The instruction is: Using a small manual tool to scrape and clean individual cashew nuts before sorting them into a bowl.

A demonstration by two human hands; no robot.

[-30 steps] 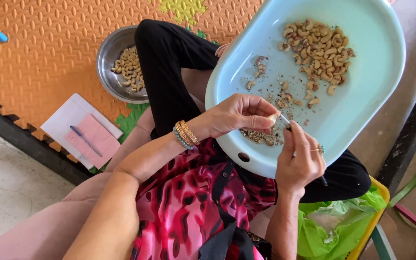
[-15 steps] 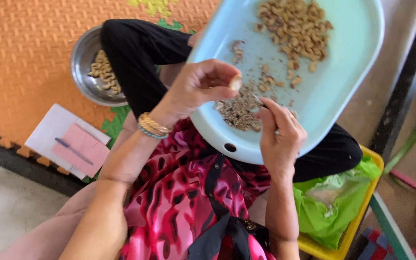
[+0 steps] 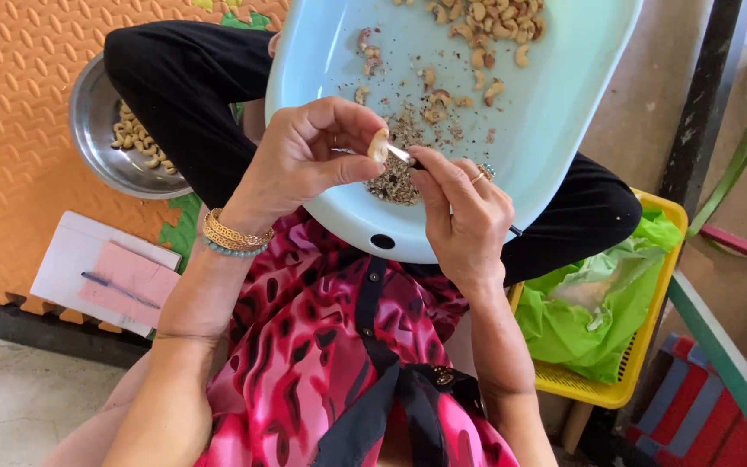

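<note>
An orange foam mat (image 3: 19, 104) covers the floor at the left, seen from above. A person sits cross-legged on it in black trousers and a pink-and-black patterned shirt (image 3: 304, 363). A large pale blue tray (image 3: 555, 121) rests across the lap, tilted away from the body. A yellow basket (image 3: 641, 355) lined with a green bag (image 3: 598, 303) stands by the right knee. A steel bowl (image 3: 101, 130) of peeled nuts sits on the mat beside the left knee, partly hidden by the leg. Near it lies a white pad with a pink sheet (image 3: 105, 272) and a pen on top.

On the tray, a heap of pale nuts (image 3: 486, 22) lies at the far end, a few loose ones sit mid-tray, and a small pile of brown skin flakes (image 3: 395, 177) lies at the near end.

The left hand (image 3: 304, 160), with gold bangles at the wrist, pinches a single nut (image 3: 379, 144) between thumb and forefinger, the other fingers curled loosely above. The nut sits at the fingertips, just over the flakes. The right hand (image 3: 460, 216), wearing a ring, grips a thin blade (image 3: 398, 153) between thumb and forefinger; its tip touches the nut's right side.
</note>
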